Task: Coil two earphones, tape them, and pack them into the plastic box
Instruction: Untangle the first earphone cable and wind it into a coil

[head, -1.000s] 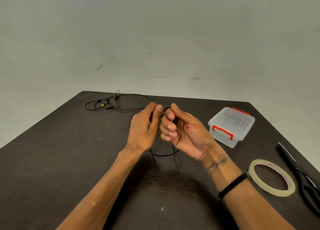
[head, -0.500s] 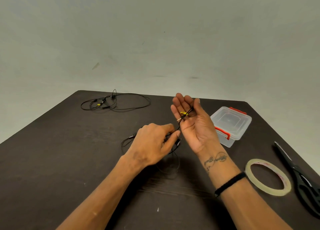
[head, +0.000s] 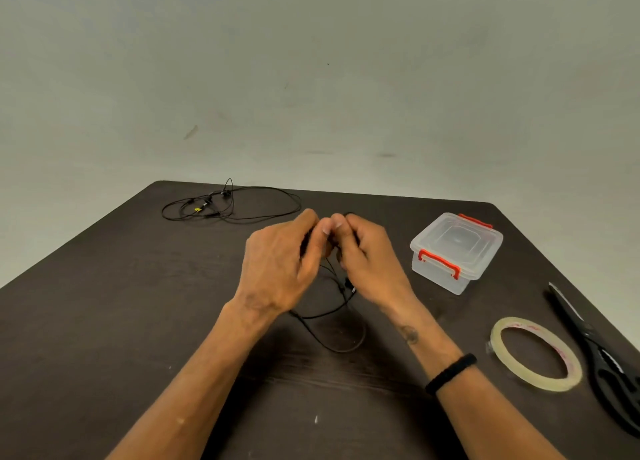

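Light was even and soft, fairly dim, with a greenish-grey cast. Faint shadows lay under the forearms on the dark bench (head: 104, 321). The fingers (head: 311, 224) were slightly motion-blurred. Wide-angle bending splayed the bench's edges toward the lower corners.

My dark wooden table (head: 104, 321) is carrying a loose earphone (head: 221, 205), lidded plastic box (head: 455, 251), tape roll (head: 535, 354), black scissors (head: 595, 348).

Black-handled scissors (head: 604, 348) lie along the right edge of a dark wooden desk (head: 104, 321) (their handles partly cut off by the frame). A plain greyish wall (head: 311, 61) stands behind the desk.
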Action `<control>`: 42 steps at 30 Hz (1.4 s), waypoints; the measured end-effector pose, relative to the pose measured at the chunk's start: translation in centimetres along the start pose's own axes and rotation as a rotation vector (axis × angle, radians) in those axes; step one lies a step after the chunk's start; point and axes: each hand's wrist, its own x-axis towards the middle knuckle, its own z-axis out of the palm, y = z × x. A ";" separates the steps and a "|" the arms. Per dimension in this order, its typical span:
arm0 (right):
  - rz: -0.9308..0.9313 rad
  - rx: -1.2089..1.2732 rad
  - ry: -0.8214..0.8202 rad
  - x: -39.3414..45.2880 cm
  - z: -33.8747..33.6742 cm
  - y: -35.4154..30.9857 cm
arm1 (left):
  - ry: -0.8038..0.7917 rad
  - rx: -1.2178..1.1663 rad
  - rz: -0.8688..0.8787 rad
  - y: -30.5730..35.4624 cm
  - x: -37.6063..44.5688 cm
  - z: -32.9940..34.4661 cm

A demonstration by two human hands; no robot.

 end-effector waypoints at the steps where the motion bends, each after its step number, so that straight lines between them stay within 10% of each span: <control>1: 0.004 -0.014 -0.031 -0.1 0.2 -0.2 | 0.023 0.011 -0.012 -0.2 0.1 -0.2; 19: 0.474 1.129 -0.695 0.0 -0.7 -2.9 | 0.030 -0.203 -0.154 -0.8 0.1 0.0; 26: 0.358 1.472 -0.516 0.6 -1.7 -2.8 | -0.078 -0.191 -0.100 0.0 -0.7 1.2; 32: 0.286 1.501 -0.045 1.1 -2.0 -2.2 | -0.240 -0.183 -0.081 1.4 -1.5 2.3; 42: 0.136 0.715 0.285 1.4 -1.3 -0.4 | -0.308 0.063 0.049 1.4 -1.5 2.1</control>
